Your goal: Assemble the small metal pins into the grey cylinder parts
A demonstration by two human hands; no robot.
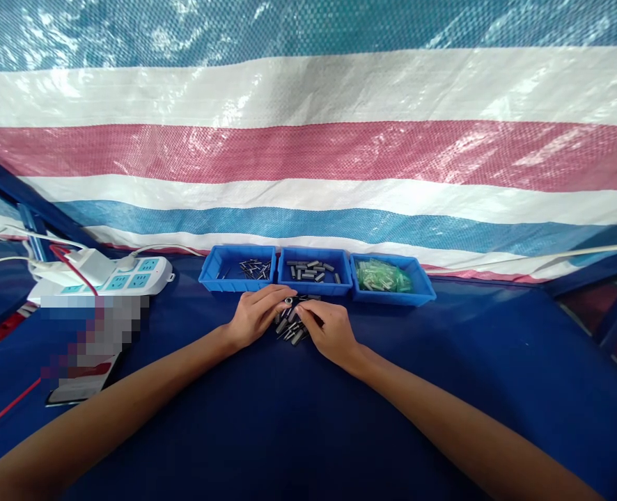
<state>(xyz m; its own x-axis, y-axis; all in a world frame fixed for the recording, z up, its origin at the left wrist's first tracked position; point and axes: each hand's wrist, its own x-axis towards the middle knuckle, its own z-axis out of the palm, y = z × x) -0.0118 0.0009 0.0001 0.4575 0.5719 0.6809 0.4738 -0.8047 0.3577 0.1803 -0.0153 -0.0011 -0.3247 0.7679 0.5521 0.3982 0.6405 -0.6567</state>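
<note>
My left hand is closed in a pinch over a small pile. Between its thumb and fingers is a small dark metal cylinder, its round hollow end facing me. Opposite it, my right hand has thumb and fingers pinched together at the pile's edge; what they grip, if anything, is too small to make out. The pile of metal parts, grey cylinders mixed with thin pins, lies on the blue table between both hands. The fingers cover part of it.
Three blue bins stand behind my hands: a left bin with thin metal pins, a middle bin with grey cylinders, a right bin with a green plastic bag. At left are a power strip, a red cable and a partly blurred flat object.
</note>
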